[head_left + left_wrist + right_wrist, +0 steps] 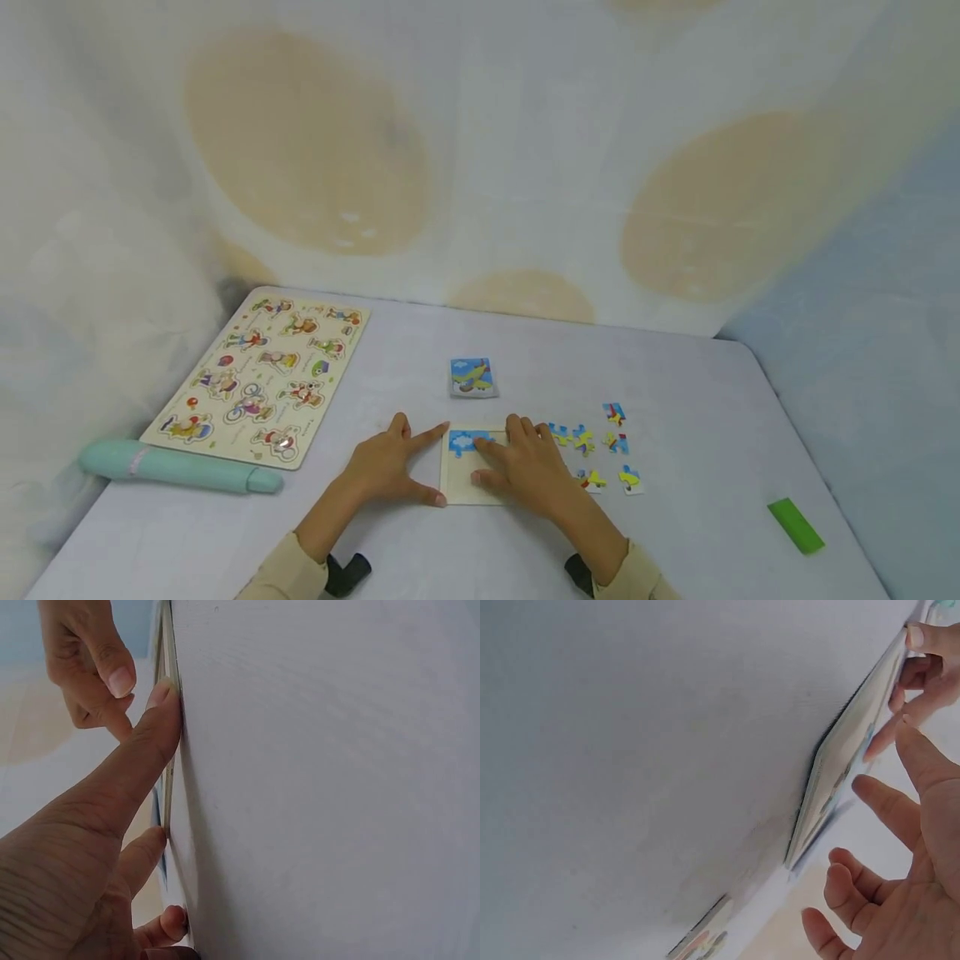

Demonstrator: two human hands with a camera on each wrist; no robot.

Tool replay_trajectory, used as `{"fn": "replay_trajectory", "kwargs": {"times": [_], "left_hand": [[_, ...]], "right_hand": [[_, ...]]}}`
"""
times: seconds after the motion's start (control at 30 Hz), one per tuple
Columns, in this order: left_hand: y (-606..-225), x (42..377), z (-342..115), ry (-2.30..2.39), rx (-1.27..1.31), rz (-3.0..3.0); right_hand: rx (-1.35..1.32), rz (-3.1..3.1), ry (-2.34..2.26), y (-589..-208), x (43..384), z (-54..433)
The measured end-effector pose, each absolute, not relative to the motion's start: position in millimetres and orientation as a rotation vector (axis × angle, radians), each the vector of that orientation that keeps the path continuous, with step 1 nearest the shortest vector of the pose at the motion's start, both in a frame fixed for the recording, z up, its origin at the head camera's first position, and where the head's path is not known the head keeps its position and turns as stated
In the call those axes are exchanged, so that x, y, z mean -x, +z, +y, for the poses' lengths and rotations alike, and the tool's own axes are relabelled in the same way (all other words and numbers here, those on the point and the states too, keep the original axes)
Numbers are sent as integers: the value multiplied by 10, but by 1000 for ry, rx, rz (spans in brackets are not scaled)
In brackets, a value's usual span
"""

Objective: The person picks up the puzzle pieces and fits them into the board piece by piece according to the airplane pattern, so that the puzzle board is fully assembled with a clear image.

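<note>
A small wooden puzzle board (459,485) lies flat on the table. Blue puzzle pieces with a white cloud (462,441) sit along its top left. At the board's left edge is my left hand (381,465), its straight index finger touching the upper corner and its thumb the lower one. My right hand (531,473) is over the board's right half, index fingertip at the blue pieces. In the right wrist view its fingers (889,801) are spread and loosely bent, with nothing seen gripped. Several loose puzzle pieces (583,439) lie right of the board, some partly behind the right hand.
Behind the board lies a small picture card (473,379) with a yellow airplane. A large picture board (281,367) is at the left, with a mint-green cylinder (187,469) before it. A green block (797,526) lies near the right edge.
</note>
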State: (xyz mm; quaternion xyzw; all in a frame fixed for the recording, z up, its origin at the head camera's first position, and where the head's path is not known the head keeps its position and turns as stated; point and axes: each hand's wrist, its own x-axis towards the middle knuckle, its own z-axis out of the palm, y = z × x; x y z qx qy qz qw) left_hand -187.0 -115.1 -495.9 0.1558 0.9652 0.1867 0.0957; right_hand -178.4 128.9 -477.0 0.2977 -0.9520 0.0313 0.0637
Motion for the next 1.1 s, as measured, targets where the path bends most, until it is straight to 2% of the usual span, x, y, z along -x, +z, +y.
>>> {"fn": "replay_trajectory", "kwargs": {"times": [0.37,0.87,1.1], "left_hand": [[-4967,1861,-1156,553,-469,2873],[-4988,1876,-1167,559,-468,2876],[-4986,1867,-1154,547,-477,2891]], "right_hand": [[-731,-2985,342,-4747,1774,1467],[-112,-2921,723,-4687,1829,1903],[23,-2947,762,-4690,1898,2179]]}}
